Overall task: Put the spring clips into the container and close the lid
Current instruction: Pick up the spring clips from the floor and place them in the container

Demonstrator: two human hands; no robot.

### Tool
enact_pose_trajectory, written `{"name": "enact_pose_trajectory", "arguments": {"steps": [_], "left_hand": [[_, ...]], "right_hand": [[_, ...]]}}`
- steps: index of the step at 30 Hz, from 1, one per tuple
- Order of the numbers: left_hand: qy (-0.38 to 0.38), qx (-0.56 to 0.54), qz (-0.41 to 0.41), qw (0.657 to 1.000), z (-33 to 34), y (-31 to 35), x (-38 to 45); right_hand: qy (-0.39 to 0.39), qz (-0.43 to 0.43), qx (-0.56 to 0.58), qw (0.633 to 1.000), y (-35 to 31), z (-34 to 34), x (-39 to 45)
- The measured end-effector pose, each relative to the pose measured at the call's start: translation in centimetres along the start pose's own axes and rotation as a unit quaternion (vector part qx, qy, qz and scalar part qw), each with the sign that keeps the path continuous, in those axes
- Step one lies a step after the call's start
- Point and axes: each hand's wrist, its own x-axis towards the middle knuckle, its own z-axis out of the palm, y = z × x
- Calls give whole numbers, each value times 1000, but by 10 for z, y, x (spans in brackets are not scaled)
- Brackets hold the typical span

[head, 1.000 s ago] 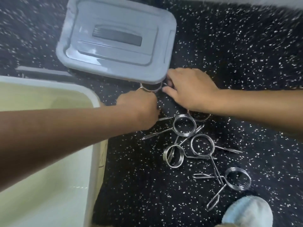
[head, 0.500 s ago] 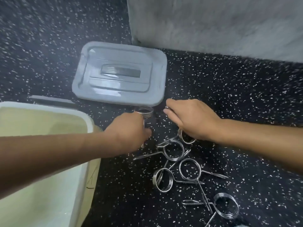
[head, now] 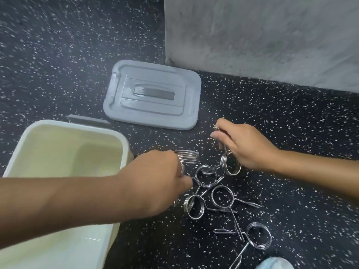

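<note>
Gripping one spring clip each, the person's two hands work above a dark speckled floor: the left hand has its fingers curled tight around the handles of a clip whose steel coil sticks out above the knuckles, held just beside the near right corner of the cream container, while the right hand has its fingers clamped on the wire handles of a second clip, its coil hanging below the palm (the handle tips are hidden inside the fist). The container stands open at the left, its inside bare as far as the left forearm lets one see. The grey lid lies flat on the floor beyond the hands, handle side up, apart from the container and close to the foot of a grey marbled wall. Between and below the hands lies a loose heap of spring clips on the floor, at least four, their handles crossing one another; the farthest one rests near the bottom edge, beside a pale blue rounded thing that is cut off by the frame and cannot be identified
</note>
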Motion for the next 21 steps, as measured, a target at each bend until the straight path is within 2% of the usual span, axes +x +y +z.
{"name": "enact_pose_trajectory", "arguments": {"steps": [6, 10, 13, 15, 18, 21], "left_hand": [[64, -21, 15, 998, -19, -22, -59], [108, -50, 0, 993, -9, -50, -100], [130, -109, -42, 985, 6, -67, -128], [144, -174, -79, 971, 15, -73, -140], [190, -292, -150, 925, 29, -81, -144], [204, -357, -208, 888, 42, -94, -134]], "right_hand": [[-15, -12, 18, 1000, -30, -1, 4], [-10, -19, 40, 999, -53, -6, 4], [-14, -20, 48, 999, -63, -5, 0], [-16, -19, 59, 998, -67, -4, -4], [-12, -16, 91, 996, -74, 1, -7], [-13, -14, 111, 994, -85, 9, -10]]}}
